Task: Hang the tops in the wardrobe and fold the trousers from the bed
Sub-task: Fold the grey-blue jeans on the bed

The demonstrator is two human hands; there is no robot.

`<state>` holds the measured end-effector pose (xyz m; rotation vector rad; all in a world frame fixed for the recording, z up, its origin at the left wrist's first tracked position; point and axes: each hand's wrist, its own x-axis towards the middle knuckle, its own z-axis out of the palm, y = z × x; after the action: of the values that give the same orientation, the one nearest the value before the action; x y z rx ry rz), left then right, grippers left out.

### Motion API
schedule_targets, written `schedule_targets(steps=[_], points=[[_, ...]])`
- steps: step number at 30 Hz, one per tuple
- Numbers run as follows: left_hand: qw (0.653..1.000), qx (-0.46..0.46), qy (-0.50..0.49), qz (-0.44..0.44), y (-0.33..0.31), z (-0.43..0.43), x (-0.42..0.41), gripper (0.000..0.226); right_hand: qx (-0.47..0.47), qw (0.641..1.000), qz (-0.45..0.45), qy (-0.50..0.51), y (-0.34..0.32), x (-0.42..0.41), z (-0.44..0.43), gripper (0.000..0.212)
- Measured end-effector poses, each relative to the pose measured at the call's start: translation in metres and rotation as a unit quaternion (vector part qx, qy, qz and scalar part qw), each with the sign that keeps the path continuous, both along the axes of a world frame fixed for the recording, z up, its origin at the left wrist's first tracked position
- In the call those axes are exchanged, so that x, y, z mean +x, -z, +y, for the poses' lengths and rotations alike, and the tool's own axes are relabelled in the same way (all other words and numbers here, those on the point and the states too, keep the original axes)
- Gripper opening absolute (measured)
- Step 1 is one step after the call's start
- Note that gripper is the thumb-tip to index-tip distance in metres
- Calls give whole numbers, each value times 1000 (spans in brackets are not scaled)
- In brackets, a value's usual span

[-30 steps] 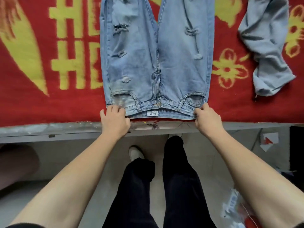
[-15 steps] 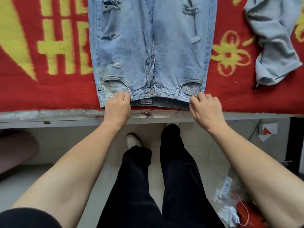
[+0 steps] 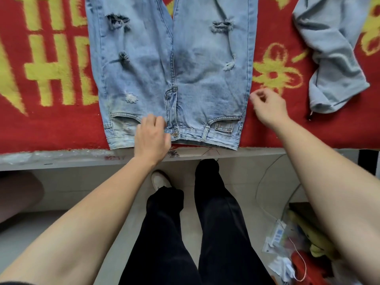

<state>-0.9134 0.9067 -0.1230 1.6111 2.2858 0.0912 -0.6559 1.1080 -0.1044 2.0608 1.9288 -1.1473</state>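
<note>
Jeans (image 3: 191, 79) lie flat on the bed (image 3: 51, 124), legs running away; left hand (image 3: 152, 138) rests at the fly, grip unclear, right hand (image 3: 267, 108) hovers loose, empty, just beside the side seam.

The light-blue ripped jeans (image 3: 144, 79) lie flat, front side up, at centre frame on the bed (image 3: 51, 124). Their buttoned waistband sits at the bed's near edge and the legs run off the top of the frame. The grey top (image 3: 333, 58) lies crumpled at upper right, apart from the jeans.
</note>
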Motion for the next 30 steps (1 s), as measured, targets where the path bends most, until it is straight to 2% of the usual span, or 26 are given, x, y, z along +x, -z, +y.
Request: schedule_targets(steps=[3, 5, 7, 10, 14, 16, 18, 21, 24, 26, 30], points=[[994, 46, 0, -96, 3, 32, 44, 13, -16, 986, 63, 155, 22, 3, 42, 47], [987, 56, -2, -151, 5, 55, 76, 16, -52, 971, 112, 206, 25, -4, 58, 36], [981, 52, -1, -187, 7, 74, 107, 19, -59, 967, 136, 205, 26, -17, 73, 24], [983, 48, -18, -174, 11, 96, 143, 26, -28, 971, 149, 184, 37, -29, 95, 28], [985, -123, -23, -123, 12, 119, 164, 48, -19, 972, 162, 170, 44, -40, 113, 18], [983, -142, -19, -117, 14, 124, 166, 43, -42, 969, 172, 173, 39, -45, 118, 11], [976, -136, -47, -161, 12, 126, 161, 30, -59, 966, 185, 170, 33, -50, 122, 17], [928, -146, -145, -310, 6, 126, 140, 13, -61, 956, 235, 166, 16, -62, 125, 29], [865, -142, -238, -419, -10, 119, 107, 16, -46, 947, 272, 167, 3, -89, 128, 34], [847, -134, -269, -438, -23, 112, 81, 18, -57, 937, 305, 163, -3, -116, 128, 38], [836, -79, -329, -432, -39, 92, 18, 21, -66, 919, 365, 134, -11, -188, 114, 49]])
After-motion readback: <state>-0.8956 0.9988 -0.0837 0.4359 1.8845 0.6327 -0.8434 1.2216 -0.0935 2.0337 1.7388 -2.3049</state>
